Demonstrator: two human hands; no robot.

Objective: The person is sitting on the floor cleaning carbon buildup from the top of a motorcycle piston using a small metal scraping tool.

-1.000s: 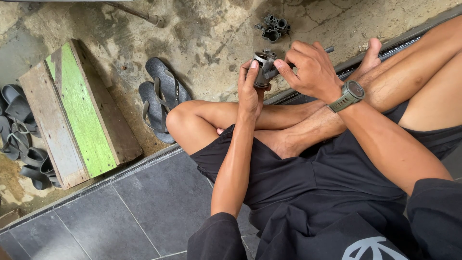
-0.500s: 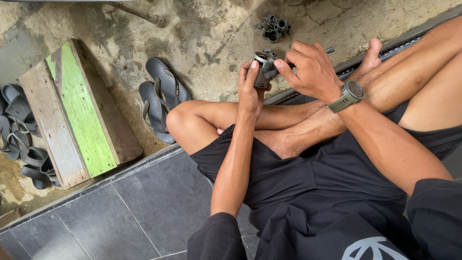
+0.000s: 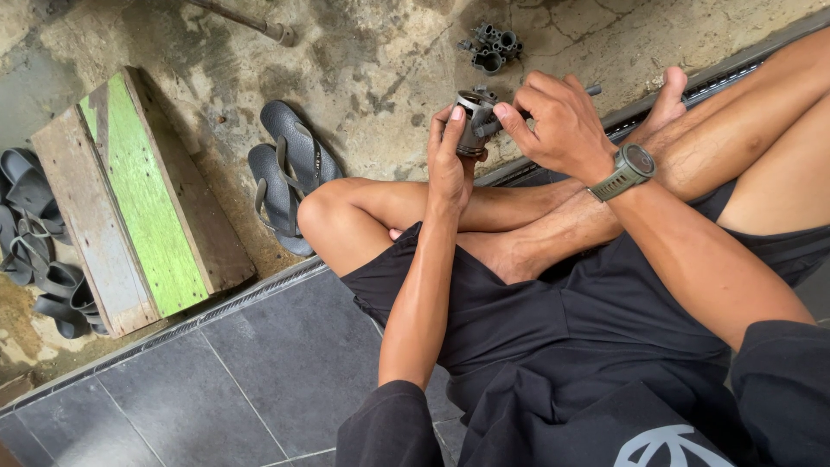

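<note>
Left hand (image 3: 450,164) fingers grip metal cylinder (image 3: 473,124), axis upright; right hand (image 3: 558,125) fingers pinch thin tool (image 3: 591,90) crosswise.

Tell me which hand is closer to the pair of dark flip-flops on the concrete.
Left. The left hand holds the small metal cylinder just to the right of the flip-flops; the right hand sits farther right, beyond the cylinder, working a thin tool.

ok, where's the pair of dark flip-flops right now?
Head view, left of centre: the flip-flops lie on the concrete floor, between the green plank and the person's bent knee.
</note>
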